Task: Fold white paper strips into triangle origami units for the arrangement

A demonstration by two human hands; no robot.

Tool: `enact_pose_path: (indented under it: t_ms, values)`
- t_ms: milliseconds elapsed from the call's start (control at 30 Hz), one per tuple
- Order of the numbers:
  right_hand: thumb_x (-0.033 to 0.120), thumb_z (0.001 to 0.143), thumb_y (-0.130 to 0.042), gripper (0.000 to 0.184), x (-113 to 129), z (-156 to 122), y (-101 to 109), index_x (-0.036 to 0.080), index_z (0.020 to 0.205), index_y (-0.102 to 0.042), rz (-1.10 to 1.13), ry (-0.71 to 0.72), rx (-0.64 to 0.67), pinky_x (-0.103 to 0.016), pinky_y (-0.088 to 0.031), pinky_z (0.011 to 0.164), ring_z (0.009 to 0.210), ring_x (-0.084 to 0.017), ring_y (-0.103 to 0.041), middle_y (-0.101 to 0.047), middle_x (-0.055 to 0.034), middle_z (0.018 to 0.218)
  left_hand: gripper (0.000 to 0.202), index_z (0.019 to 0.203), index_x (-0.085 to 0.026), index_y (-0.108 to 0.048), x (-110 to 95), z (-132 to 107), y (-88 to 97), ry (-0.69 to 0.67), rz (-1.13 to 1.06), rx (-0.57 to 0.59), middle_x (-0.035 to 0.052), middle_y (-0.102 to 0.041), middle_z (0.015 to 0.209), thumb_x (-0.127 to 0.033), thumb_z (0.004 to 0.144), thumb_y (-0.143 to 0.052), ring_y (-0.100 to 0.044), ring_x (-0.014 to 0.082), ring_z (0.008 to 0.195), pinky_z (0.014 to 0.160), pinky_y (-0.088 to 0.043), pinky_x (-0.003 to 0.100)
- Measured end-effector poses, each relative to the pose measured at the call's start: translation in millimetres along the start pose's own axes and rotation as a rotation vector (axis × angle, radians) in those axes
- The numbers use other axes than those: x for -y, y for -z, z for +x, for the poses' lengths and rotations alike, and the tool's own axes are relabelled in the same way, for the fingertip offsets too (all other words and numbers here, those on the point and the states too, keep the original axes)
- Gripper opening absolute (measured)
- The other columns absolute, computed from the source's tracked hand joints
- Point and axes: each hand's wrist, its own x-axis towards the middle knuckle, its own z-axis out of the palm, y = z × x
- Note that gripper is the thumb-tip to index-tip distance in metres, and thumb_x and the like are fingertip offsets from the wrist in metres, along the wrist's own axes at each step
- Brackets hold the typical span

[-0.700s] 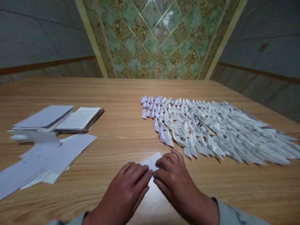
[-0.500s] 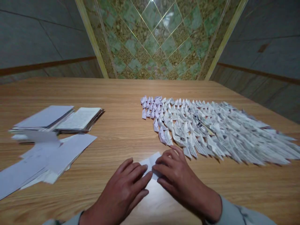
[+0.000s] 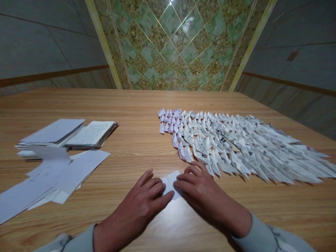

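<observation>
A small piece of folded white paper point(image 3: 170, 179) lies on the table in front of me, between my two hands. My left hand point(image 3: 147, 201) is on its left side, with the thumb and bent fingers at the paper's edge. From the right, my right hand point(image 3: 198, 189) rests its fingers on the paper and covers part of that side. Both hands touch the paper and hold it on the tabletop. Just beyond my right hand stand rows of folded paper boats point(image 3: 223, 140), lilac at the left end and white printed paper elsewhere.
On the left are a stack of white sheets point(image 3: 54, 130) and a pile of printed pages point(image 3: 90, 133). Loose paper strips point(image 3: 78, 171) overlap in front of them. The wooden table point(image 3: 126, 105) reaches back to a tiled wall point(image 3: 170, 49).
My left hand has shifted, its index finger now bent in and its thumb laid along the paper's lower edge. My right hand stays on the paper, with its lower fingers tucked in.
</observation>
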Motion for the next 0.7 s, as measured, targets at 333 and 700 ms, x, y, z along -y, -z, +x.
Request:
enact_pose_path:
  t_ms: [333, 700]
  values:
    - [0.024, 0.087, -0.077, 0.017, 5, -1, -5, 0.022, 0.098, -0.064, 0.085, 0.015, 0.018, -0.042, -0.027, 0.11, 0.099, -0.02, -0.055, -0.071, 0.0, 0.098, 0.027, 0.099, -0.021, -0.067, 5, 12, 0.1, -0.092, 0.075, -0.183, 0.0, -0.069, 0.079, -0.012, 0.104, -0.042, -0.066, 0.0149, 0.077, 0.114, -0.04, 0.052]
    - [0.022, 0.098, -0.064, 0.015, -1, 4, -22, 0.021, 0.084, -0.067, -0.013, 0.145, -0.148, -0.04, -0.029, 0.105, 0.088, -0.018, -0.055, -0.071, 0.0015, 0.084, 0.026, 0.099, -0.02, -0.067, 7, 5, -3.7, -0.084, 0.021, -0.248, 0.0017, -0.073, 0.085, -0.01, 0.102, -0.044, -0.069, 0.0134, 0.078, 0.112, -0.045, 0.047]
